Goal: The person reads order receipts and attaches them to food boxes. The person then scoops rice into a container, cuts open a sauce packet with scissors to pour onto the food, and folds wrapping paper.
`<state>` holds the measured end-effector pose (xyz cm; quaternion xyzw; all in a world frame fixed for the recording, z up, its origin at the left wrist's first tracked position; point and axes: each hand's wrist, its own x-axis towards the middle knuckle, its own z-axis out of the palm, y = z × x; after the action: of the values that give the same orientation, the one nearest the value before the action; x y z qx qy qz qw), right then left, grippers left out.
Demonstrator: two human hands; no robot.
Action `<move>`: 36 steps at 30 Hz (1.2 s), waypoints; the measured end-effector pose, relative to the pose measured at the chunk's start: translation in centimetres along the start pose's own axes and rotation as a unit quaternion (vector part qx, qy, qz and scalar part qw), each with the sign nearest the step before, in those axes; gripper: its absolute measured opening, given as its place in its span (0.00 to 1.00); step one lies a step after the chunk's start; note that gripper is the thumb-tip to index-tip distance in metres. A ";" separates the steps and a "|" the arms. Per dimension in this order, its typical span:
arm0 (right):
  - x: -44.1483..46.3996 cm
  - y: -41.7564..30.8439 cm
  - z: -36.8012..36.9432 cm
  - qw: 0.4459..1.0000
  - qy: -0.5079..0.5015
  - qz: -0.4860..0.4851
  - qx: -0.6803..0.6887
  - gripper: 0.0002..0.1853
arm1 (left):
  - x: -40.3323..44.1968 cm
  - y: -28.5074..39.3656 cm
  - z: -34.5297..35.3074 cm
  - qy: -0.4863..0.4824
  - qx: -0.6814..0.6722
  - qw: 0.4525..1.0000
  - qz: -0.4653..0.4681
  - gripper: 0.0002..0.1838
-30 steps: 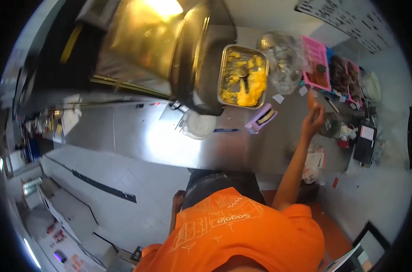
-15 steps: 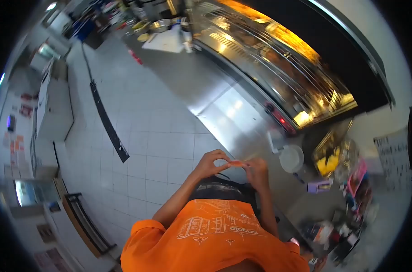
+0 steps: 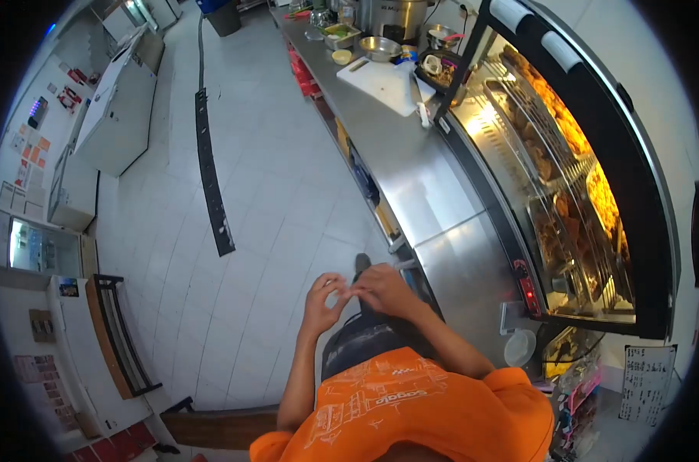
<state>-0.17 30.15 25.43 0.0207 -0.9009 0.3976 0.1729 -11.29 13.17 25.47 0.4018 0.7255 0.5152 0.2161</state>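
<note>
My left hand (image 3: 324, 305) is in front of my waist, its thumb and fingers curved into a pinch. Touching it at the fingertips is my right hand (image 3: 385, 288), also pinched. Whatever lies between the fingertips is too small to make out. Below both hands are the dark apron (image 3: 365, 339) and the orange shirt (image 3: 396, 393). A shoe (image 3: 362, 262) shows just beyond the fingers.
A steel counter (image 3: 419, 165) runs along the right, bearing a white cutting board (image 3: 384, 86) and a metal bowl (image 3: 380, 48). The lit food display case (image 3: 565, 185) stands on it. A black strip (image 3: 209, 169) crosses the tiled floor.
The view has swung away from the pink baskets towards the floor and far counter. My right hand has come from the counter to meet my left; the orange-red piece seen between them is no longer distinguishable.
</note>
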 end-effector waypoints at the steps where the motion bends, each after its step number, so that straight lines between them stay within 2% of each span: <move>1: 1.9 0.6 0.6 1.000 -0.001 -0.013 0.002 0.06 | 0.6 -0.7 -0.9 0.031 0.012 0.999 0.003 0.04; 6: 10.5 5.1 3.1 0.994 -0.034 -0.005 0.104 0.07 | 5.6 -3.2 -5.2 0.124 0.052 0.991 0.000 0.05; 8: 14.4 7.3 2.7 0.993 -0.029 0.007 0.115 0.07 | 8.9 -3.8 -7.4 0.173 0.022 0.984 -0.047 0.05; 12: 23.8 11.1 0.9 0.992 0.009 -0.049 0.116 0.06 | 16.6 -5.6 -11.5 0.173 0.005 0.984 -0.034 0.06; 14: 28.2 12.1 -0.5 0.992 -0.011 -0.087 0.093 0.06 | 20.6 -5.8 -13.0 0.179 -0.095 0.979 0.012 0.09; 15: 30.1 12.5 -1.1 0.992 -0.011 -0.073 0.098 0.06 | 22.2 -6.3 -13.7 0.170 -0.098 0.980 0.000 0.09; 17: 34.3 13.5 -2.3 0.987 -0.027 -0.126 0.091 0.05 | 25.8 -8.1 -15.5 0.122 -0.135 0.983 -0.017 0.13; 18: 35.9 14.0 -3.0 0.990 -0.015 -0.110 0.090 0.05 | 27.2 -9.5 -16.1 0.102 -0.137 0.985 -0.021 0.13; 20: 38.5 15.4 -3.8 0.986 -0.014 -0.134 0.097 0.05 | 29.9 -12.8 -17.0 0.048 -0.332 0.939 -0.073 0.16; 22: 40.2 17.5 -4.2 0.990 0.007 -0.100 0.101 0.05 | 34.0 -13.9 -16.3 0.019 -0.373 0.927 -0.047 0.16; 24: 41.4 19.5 -5.0 0.993 0.049 -0.061 0.092 0.05 | 37.7 -14.8 -15.3 0.024 -0.478 0.871 -0.112 0.15; 25: 41.9 20.9 -5.4 0.993 0.058 -0.050 0.086 0.05 | 39.1 -17.7 -15.0 -0.016 -0.531 0.839 -0.114 0.14; 26: 41.9 22.4 -5.4 0.977 0.106 0.064 0.172 0.07 | 40.4 -18.3 -15.0 -0.028 -0.534 0.837 -0.120 0.14; 27: 41.9 24.3 -5.3 0.939 0.155 0.172 0.254 0.10 | 41.8 -18.8 -14.8 -0.025 -0.604 0.782 -0.150 0.13; 28: 41.7 28.2 -4.7 0.913 0.248 0.227 0.231 0.09 | 43.6 -19.3 -15.0 -0.024 -0.667 0.723 -0.179 0.12; 29: 40.8 33.3 -3.9 0.875 0.339 0.279 0.206 0.09 | 45.5 -19.8 -15.5 -0.046 -0.693 0.698 -0.174 0.14; 31: 37.2 42.9 -4.7 0.760 0.455 0.444 0.134 0.12 | 49.2 -20.4 -17.6 -0.053 -0.671 0.711 -0.204 0.14; 32: 32.6 51.4 -2.8 0.723 0.524 0.450 0.000 0.12 | 51.1 -20.5 -18.6 -0.046 -0.649 0.726 -0.224 0.15; 33: 31.9 51.2 -5.1 0.655 0.539 0.523 -0.083 0.16 | 53.1 -20.7 -19.9 -0.060 -0.648 0.725 -0.225 0.15; 34: 30.9 52.0 -6.6 0.612 0.501 0.602 -0.109 0.20 | 55.3 -21.0 -21.1 -0.085 -0.641 0.732 -0.216 0.15; 35: 31.6 50.7 -8.2 0.564 0.519 0.636 -0.097 0.22 | 57.7 -21.4 -22.0 -0.109 -0.634 0.737 -0.208 0.16; 36: 31.6 51.4 -9.6 0.533 0.466 0.699 -0.103 0.22 | 60.1 -21.8 -22.5 -0.118 -0.635 0.734 -0.211 0.16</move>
<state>-36.03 75.32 5.32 -0.8215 -0.4551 0.2497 0.2358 -70.64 45.49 19.91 0.0656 0.2645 0.7457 0.6079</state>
